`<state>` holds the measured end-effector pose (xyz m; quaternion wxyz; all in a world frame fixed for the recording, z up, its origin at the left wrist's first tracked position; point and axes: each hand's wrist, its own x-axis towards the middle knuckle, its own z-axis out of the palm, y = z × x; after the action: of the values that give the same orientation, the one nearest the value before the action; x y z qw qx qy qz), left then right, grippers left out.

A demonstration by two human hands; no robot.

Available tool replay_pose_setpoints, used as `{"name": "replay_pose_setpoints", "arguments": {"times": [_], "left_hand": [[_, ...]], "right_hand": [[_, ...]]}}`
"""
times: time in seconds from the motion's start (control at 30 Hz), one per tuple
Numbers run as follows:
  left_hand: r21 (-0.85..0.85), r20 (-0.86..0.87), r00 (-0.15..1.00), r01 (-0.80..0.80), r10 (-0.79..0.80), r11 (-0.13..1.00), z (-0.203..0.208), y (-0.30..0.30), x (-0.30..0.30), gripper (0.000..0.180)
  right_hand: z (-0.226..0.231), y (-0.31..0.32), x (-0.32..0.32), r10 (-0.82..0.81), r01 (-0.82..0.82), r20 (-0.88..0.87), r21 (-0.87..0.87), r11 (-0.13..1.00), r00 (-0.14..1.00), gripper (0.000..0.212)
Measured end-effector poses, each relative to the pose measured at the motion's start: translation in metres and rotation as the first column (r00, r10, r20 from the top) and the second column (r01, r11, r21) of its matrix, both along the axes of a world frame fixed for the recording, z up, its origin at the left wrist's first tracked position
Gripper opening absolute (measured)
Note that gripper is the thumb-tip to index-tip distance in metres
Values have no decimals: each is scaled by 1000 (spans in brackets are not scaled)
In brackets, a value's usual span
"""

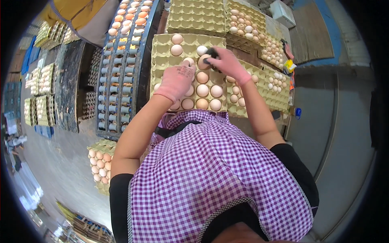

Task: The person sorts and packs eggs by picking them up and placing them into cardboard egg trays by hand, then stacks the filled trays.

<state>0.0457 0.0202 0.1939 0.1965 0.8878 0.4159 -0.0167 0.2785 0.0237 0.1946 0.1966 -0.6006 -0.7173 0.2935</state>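
In front of me lies a yellowish pulp egg tray point(162, 44), partly filled with pale and brownish eggs. My left hand point(178, 83), in a pink glove, reaches over its middle. Its fingers close around a pale egg point(189, 60), mostly hidden by the glove. My right hand point(227, 62), gloved in pink with dark fingertips, grips a light brown egg point(204, 62) over the tray. Just beyond that egg sits a white egg point(201, 50). Nearer to me, several eggs point(202, 90) rest in the cups; my left hand covers part of the rows.
On the left runs a roller conveyor point(117, 81), with lit eggs point(129, 16) at its far end. Stacked empty trays point(196, 16) stand behind. Filled trays lie to the right, with eggs point(277, 81). Another egg tray point(100, 166) sits low at left. A person's yellow-and-grey clothing point(81, 16) shows at far left.
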Motion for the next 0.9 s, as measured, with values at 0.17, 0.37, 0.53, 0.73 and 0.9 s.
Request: {"name": "replay_pose_setpoints", "arguments": {"times": [0.17, 0.37, 0.53, 0.73, 0.9], "left_hand": [[23, 114, 992, -63, 60, 998, -11, -12, -33, 45], [-143, 119, 954, -257, 274, 956, 12, -24, -29, 49], [-850, 457, 435, -43, 776, 525, 25, -22, -47, 54], [-165, 513, 809, -235, 287, 958, 10, 12, -25, 45], [259, -150, 903, -356, 402, 898, -18, 19, 37, 23]], "right_hand": [[-10, -34, 22, -443, 6, -886, -446, 895, 140, 35], [12, -5, 26, -330, -57, -841, -390, 919, 429, 33], [3, 17, 15, 16, -4, -100, 116, 993, 995, 35], [14, 41, -10, 159, -320, 549, 210, 924, 821, 43], [24, 46, -14, 269, -486, 602, 231, 843, 752, 46]]}}
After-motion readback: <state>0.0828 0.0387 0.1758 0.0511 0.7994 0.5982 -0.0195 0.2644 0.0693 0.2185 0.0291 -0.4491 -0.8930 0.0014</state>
